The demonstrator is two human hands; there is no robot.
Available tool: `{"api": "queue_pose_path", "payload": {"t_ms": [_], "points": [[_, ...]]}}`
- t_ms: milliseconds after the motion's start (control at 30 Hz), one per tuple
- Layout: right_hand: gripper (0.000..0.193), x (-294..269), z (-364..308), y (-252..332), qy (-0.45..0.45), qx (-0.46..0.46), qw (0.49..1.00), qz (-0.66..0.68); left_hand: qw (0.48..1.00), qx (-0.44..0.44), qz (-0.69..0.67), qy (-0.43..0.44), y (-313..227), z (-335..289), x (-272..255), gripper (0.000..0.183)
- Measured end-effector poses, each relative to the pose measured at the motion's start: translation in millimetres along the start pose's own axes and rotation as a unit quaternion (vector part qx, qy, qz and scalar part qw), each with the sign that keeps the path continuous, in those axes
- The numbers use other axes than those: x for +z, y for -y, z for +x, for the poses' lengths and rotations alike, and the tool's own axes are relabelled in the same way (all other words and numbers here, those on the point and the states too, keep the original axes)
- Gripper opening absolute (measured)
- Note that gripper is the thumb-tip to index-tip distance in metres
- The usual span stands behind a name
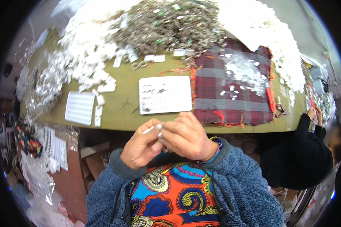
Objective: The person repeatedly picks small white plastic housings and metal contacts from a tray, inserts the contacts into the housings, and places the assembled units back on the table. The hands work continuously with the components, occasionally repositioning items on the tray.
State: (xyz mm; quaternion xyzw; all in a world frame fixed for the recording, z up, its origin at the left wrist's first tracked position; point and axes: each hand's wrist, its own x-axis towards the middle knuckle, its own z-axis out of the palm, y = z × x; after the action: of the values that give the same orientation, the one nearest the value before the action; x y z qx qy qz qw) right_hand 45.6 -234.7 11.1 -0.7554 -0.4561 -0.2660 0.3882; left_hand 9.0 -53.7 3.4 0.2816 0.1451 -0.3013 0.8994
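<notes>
My left hand (142, 147) and my right hand (187, 137) meet in front of my chest, just off the table's near edge. Both are closed, fingertips pinched together around a small white piece (150, 129). Part of it sticks out by my left thumb; the fingers cover the rest, so its exact kind is unclear. Beyond my hands lies a white tray (165, 108) with rows of small dark marks or parts. A second white tray (79, 108), gridded with small slots, rests to the left beside several small white cards or boxes (98, 111).
A heap of shiny metal pieces (170, 26) covers the table's far middle. White piles (87, 45) flank it at left and right. Clear small packets (246, 72) lie on a plaid cloth (212, 106). At far right, another person in black (295, 159) works at the table.
</notes>
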Motion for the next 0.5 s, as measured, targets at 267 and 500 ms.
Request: {"api": "queue_pose_path", "payload": {"t_ms": [267, 500], "points": [[0.009, -82, -37, -40, -0.096, 0.343, 0.921, -0.161, 0.995, 0.028, -0.004, 0.097, 1, 12, -9, 0.028], [0.011, -87, -41, -55, -0.019, 0.384, 0.906, -0.174, 0.996, 0.011, 0.019, 0.086, 2, 18, -9, 0.029]]}}
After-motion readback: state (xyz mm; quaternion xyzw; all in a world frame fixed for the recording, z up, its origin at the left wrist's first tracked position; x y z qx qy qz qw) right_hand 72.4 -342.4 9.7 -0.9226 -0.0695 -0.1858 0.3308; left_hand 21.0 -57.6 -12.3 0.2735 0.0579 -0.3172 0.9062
